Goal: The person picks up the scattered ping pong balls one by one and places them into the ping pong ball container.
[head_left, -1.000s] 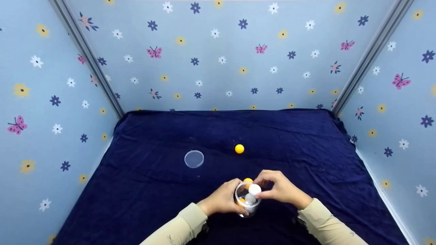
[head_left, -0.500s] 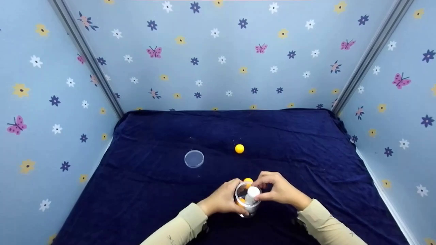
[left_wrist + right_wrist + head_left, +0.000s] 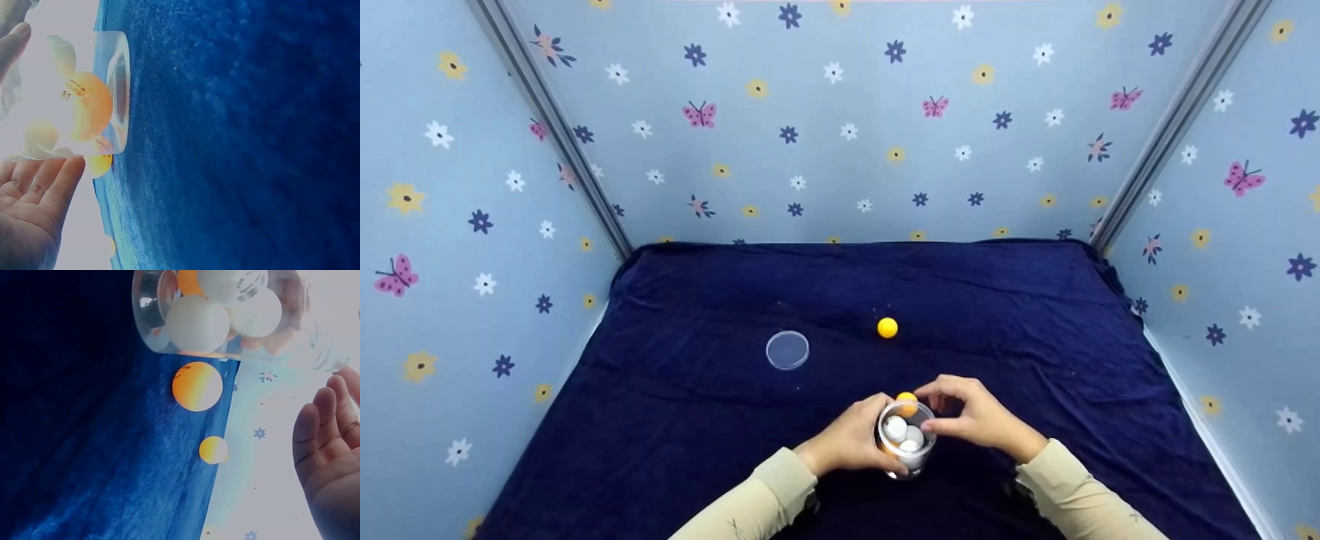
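Dark blue cloth (image 3: pixel 697 435) runs back to a flower-print wall (image 3: pixel 840 161) as a person appears partway through filling a clear jar (image 3: pixel 919 460) — the next move would seem to call for the right hand (image 3: pixel 975 412) to reach out for the nearest loose orange ball (image 3: pixel 197 386). In the foreground, the left hand (image 3: pixel 851 436) grips the jar, thumb on one side and fingers curved round the other, mouth facing up. White balls (image 3: pixel 895 429) and at least one orange ball (image 3: pixel 93 107) sit inside. At the rim, the right hand holds nothing, its fingers (image 3: pixel 306 430) loosely bent and parted from the thumb; whether they touch the jar is hard to tell. That loose ball lies just beyond the jar, contact unclear. Farther back rest a round, clear lid (image 3: pixel 787 351) and — farthest off, to its right — a second loose ball (image 3: pixel 888 328).
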Motion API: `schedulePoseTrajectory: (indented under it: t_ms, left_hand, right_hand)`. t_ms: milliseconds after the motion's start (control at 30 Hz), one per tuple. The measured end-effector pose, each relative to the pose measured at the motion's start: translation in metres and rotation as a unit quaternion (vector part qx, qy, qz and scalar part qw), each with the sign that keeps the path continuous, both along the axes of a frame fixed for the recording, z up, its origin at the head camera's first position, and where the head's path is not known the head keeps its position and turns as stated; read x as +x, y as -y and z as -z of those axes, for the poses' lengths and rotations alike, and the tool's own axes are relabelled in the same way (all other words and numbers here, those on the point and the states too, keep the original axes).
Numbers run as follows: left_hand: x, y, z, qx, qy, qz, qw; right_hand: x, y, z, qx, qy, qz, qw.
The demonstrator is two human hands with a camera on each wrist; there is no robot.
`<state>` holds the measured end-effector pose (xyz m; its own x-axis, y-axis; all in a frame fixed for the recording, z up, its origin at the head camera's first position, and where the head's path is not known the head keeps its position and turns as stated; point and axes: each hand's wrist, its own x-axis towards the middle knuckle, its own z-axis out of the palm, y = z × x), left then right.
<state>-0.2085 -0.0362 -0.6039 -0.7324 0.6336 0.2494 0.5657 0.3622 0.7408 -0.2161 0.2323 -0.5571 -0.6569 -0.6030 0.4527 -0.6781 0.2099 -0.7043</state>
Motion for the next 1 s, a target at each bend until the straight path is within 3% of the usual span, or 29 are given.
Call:
schedulePoseTrajectory:
  t_ms: [300,567,1000]
  left_hand:
    - [0.003,-0.001,-0.001,-0.009,0.003,-0.013,0.9999]
    - [0.003,0.000,-0.001,-0.003,0.005,-0.011,0.9999]
    - [-0.001,0.005,-0.006,0.018,0.006,-0.003,0.9998]
  right_hand:
    - [0.000,-0.011,0.006,0.020,0.059,-0.015,0.998]
    - [0.001,-0.012,0.010,0.029,0.076,-0.031,0.996]
    - [0.001,-0.003,0.006,0.025,0.080,-0.016,0.996]
